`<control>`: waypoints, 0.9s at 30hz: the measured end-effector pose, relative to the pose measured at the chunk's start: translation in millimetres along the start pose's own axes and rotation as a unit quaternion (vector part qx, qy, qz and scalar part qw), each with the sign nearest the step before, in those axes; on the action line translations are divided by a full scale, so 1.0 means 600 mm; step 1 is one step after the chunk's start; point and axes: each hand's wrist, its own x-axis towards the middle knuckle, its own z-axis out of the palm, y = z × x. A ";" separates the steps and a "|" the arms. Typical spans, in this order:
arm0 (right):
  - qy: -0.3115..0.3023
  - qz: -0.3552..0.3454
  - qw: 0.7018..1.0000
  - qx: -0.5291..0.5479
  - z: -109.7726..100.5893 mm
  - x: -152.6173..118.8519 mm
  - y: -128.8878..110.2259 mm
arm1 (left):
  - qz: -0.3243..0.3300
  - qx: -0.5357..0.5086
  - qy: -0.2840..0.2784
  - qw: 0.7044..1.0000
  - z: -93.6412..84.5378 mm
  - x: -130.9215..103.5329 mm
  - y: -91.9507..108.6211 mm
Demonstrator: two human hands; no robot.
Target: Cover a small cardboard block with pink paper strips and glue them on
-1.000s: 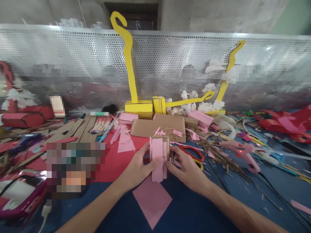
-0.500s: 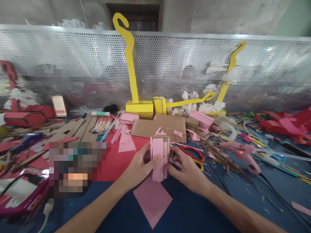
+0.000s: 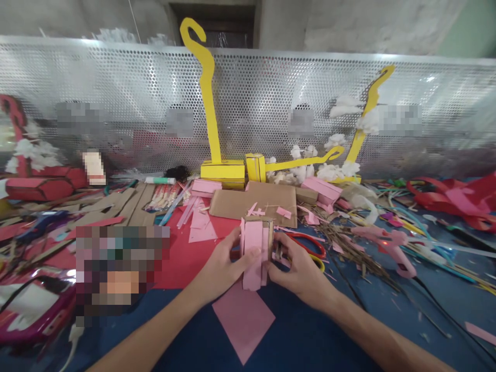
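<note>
Together, left hand [image 3: 223, 267] and right hand [image 3: 302, 271] grasp a pink box [image 3: 254, 235] between them — both angled inward.

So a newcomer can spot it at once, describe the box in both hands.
Start at the perforated metal panel and come down to the blue tabletop before it. Midway across, the left hand and right hand hold a pink-faced cardboard box, a pink sheet showing below it. Unlike the pink boxes resting farther back, this one is gripped by hands.
</note>
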 end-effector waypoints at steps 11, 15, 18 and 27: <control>0.021 -0.001 1.000 -0.023 0.006 -0.004 -0.005 | -0.004 0.012 0.005 1.000 0.001 -0.001 0.001; 0.008 -0.019 0.999 -0.027 0.003 -0.002 -0.007 | -0.009 0.008 0.003 1.000 0.002 -0.002 0.001; 0.006 -0.041 0.997 -0.062 -0.004 -0.001 -0.006 | -0.008 -0.015 0.006 1.000 0.002 0.001 -0.002; -0.037 -0.108 0.970 -0.215 -0.014 -0.001 0.003 | -0.074 -0.161 0.248 0.952 -0.041 0.028 -0.013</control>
